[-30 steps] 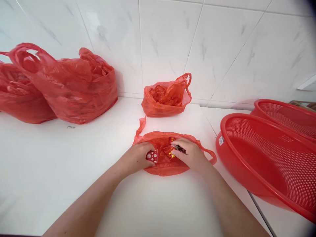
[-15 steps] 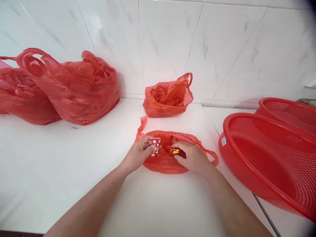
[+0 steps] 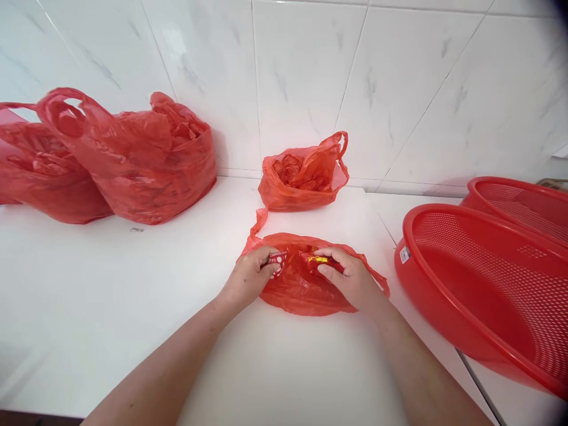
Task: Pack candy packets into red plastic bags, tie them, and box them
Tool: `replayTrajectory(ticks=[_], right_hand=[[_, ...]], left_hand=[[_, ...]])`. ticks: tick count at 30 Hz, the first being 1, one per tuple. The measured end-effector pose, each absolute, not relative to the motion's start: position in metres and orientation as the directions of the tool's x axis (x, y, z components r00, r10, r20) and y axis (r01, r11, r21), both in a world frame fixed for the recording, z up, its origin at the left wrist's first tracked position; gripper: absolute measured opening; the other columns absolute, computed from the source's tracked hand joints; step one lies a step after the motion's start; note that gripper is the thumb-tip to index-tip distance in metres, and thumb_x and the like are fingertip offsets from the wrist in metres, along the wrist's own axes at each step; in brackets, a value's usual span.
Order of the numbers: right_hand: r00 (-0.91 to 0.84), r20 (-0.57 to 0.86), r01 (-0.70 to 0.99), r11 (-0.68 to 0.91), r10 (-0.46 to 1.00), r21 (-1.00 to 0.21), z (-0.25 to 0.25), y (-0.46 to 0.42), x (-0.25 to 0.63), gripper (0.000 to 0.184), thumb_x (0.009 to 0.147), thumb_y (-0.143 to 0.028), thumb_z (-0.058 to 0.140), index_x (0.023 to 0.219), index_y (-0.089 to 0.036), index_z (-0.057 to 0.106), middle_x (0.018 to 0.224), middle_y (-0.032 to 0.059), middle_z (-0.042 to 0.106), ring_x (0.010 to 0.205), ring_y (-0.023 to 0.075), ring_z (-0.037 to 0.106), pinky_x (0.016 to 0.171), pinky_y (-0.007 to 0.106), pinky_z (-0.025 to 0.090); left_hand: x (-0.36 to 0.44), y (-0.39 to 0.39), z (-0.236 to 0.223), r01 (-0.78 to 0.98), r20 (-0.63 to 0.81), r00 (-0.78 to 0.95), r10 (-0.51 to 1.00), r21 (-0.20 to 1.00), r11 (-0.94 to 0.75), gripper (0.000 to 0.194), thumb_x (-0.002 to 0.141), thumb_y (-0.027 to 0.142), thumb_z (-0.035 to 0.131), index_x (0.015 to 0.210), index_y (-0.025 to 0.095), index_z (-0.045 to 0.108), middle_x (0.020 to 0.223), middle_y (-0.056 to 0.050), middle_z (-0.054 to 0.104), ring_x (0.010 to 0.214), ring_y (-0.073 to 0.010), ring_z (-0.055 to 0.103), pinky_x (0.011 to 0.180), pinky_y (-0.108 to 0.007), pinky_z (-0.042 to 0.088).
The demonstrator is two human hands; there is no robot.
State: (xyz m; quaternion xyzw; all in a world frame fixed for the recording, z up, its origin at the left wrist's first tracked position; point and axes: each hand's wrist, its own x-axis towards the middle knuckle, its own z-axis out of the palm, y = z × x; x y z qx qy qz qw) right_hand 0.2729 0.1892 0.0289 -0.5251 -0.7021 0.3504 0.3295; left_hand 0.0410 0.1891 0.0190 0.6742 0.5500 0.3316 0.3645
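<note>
A red plastic bag [image 3: 306, 299] lies spread open on the white table, and both hands are over its mouth. My left hand [image 3: 254, 271] is closed on a small red packet [image 3: 277, 263] printed with white round marks, at the bag's left side. In my right hand [image 3: 348, 273] is a shiny red wrapped packet [image 3: 318, 261] with yellow print, gripped between thumb and fingers. A bit of another red and yellow wrapper shows behind the right fingers, partly hidden. What the packets contain cannot be seen.
Behind stands a smaller filled red bag [image 3: 302, 198] against the tiled wall. Two large stuffed red bags [image 3: 155, 171] sit at the left. Red perforated plastic baskets [image 3: 415, 236] stand on the right side of the white table [image 3: 133, 307].
The left packet has tilted and dipped a little into the bag's mouth. My right hand has turned its packet and shifted slightly right. The bag's right handle has sagged.
</note>
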Motion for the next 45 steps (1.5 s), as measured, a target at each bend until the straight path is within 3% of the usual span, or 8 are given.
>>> replayTrajectory(ticks=[4, 10, 20, 27, 30, 33, 41, 45], right_hand=[[-0.175, 0.131, 0.395, 0.191, 0.976, -0.899, 0.028, 0.191, 0.274, 0.03, 0.089, -0.042, 0.046, 0.113, -0.027, 0.057, 0.115, 0.0018, 0.062, 0.106, 0.0192, 0.057, 0.089, 0.034, 0.046], [-0.103, 0.033, 0.147, 0.048, 0.994, -0.988, 0.028, 0.193, 0.27, 0.033, 0.089, -0.046, 0.044, 0.113, -0.027, 0.055, 0.105, 0.0024, 0.064, 0.086, 0.0168, 0.062, 0.066, 0.027, 0.051], [-0.026, 0.008, 0.206, 0.013, 1.0, -0.978, 0.022, 0.192, 0.264, 0.032, 0.086, -0.046, 0.047, 0.109, -0.027, 0.059, 0.097, 0.0017, 0.065, 0.078, 0.0158, 0.061, 0.055, 0.024, 0.051], [0.174, 0.053, 0.033, 0.048, 0.983, -0.998, 0.025, 0.196, 0.272, 0.041, 0.082, -0.053, 0.052, 0.112, -0.025, 0.055, 0.096, 0.0036, 0.064, 0.077, 0.0171, 0.062, 0.057, 0.026, 0.052], [0.114, 0.031, -0.007, 0.032, 0.993, -0.999, 0.026, 0.198, 0.274, 0.046, 0.077, -0.048, 0.062, 0.115, -0.025, 0.05, 0.097, 0.0031, 0.064, 0.079, 0.0174, 0.062, 0.06, 0.027, 0.051], [0.096, 0.08, 0.187, 0.061, 0.992, -0.98, 0.028, 0.197, 0.272, 0.045, 0.072, -0.037, 0.067, 0.112, -0.025, 0.052, 0.103, 0.0027, 0.063, 0.089, 0.0186, 0.061, 0.074, 0.031, 0.05], [0.052, 0.309, 0.504, 0.243, 0.95, -0.829, 0.029, 0.193, 0.271, 0.013, 0.08, -0.025, 0.052, 0.091, -0.025, 0.059, 0.094, 0.0006, 0.066, 0.086, 0.0193, 0.06, 0.078, 0.034, 0.047], [-0.046, 0.36, 0.552, 0.324, 0.932, -0.768, 0.026, 0.192, 0.267, 0.017, 0.081, -0.017, 0.05, 0.091, -0.026, 0.061, 0.096, 0.0008, 0.066, 0.088, 0.0189, 0.06, 0.077, 0.033, 0.047]], left_hand=[[0.043, 0.187, 0.017, 0.675, 0.125, 0.235, 0.964, 0.692, -0.254, 0.02, 0.086, 0.026, 0.042, 0.088, 0.025, 0.062, 0.076, 0.001, 0.064, 0.067, -0.0167, 0.058, 0.055, -0.028, 0.043], [0.042, 0.189, 0.009, 0.721, 0.303, 0.242, 0.922, 0.58, -0.38, 0.037, 0.087, 0.028, 0.049, 0.123, 0.025, 0.053, 0.118, -0.004, 0.063, 0.105, -0.0228, 0.059, 0.084, -0.038, 0.05], [0.051, 0.184, 0.014, 0.601, 0.616, 0.438, 0.655, 0.341, -0.723, 0.02, 0.084, 0.023, 0.057, 0.104, 0.02, 0.061, 0.097, -0.005, 0.067, 0.09, -0.019, 0.06, 0.083, -0.036, 0.048], [0.061, 0.168, 0.017, 0.488, 0.398, 0.754, 0.522, 0.192, -0.851, 0.016, 0.087, 0.028, 0.052, 0.093, 0.017, 0.061, 0.072, -0.003, 0.06, 0.065, -0.016, 0.054, 0.058, -0.028, 0.044], [0.064, 0.167, 0.012, 0.491, 0.364, 0.764, 0.533, 0.209, -0.846, 0.023, 0.091, 0.018, 0.039, 0.096, 0.018, 0.061, 0.068, -0.003, 0.058, 0.06, -0.0143, 0.054, 0.056, -0.027, 0.043], [0.064, 0.165, 0.01, 0.497, 0.345, 0.735, 0.584, 0.312, -0.81, 0.031, 0.091, 0.014, 0.033, 0.098, 0.02, 0.062, 0.067, -0.002, 0.059, 0.058, -0.0139, 0.054, 0.056, -0.026, 0.044], [0.066, 0.154, 0.028, 0.385, 0.125, 0.702, 0.701, 0.762, -0.521, 0.02, 0.081, 0.022, 0.056, 0.099, 0.022, 0.065, 0.078, 0.0, 0.068, 0.065, -0.0129, 0.06, 0.056, -0.023, 0.046], [0.059, 0.167, 0.035, 0.509, 0.204, 0.5, 0.842, 0.718, -0.475, 0.018, 0.084, 0.024, 0.052, 0.096, 0.024, 0.065, 0.085, 0.0, 0.069, 0.075, -0.0152, 0.063, 0.064, -0.026, 0.051]])
